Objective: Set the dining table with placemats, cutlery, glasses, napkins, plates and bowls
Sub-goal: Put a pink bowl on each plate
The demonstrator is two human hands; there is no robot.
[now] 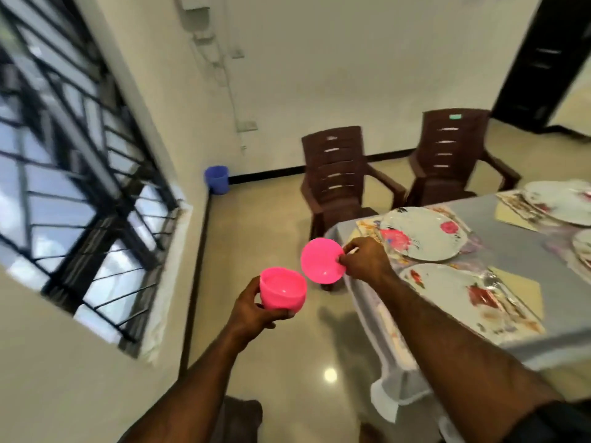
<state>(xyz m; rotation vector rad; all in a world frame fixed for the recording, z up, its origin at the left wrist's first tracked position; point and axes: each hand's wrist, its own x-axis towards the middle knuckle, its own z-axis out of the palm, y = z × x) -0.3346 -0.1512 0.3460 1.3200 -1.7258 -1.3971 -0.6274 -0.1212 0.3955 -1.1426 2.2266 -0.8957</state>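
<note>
At centre frame, the left hand [256,310] cupped one pink bowl [282,288] underneath while the right hand [364,257] pinched another bowl's [321,259] rim; both looked light, stiff plastic, easily gripped by the rim.

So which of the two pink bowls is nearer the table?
The pink bowl pinched at its rim by the right hand; it is tilted sideways by the table corner, while the left hand's bowl is over open floor.

Bright daylight from blurred window [80,174], floor [330,375] glare, wide-angle warping.
</note>
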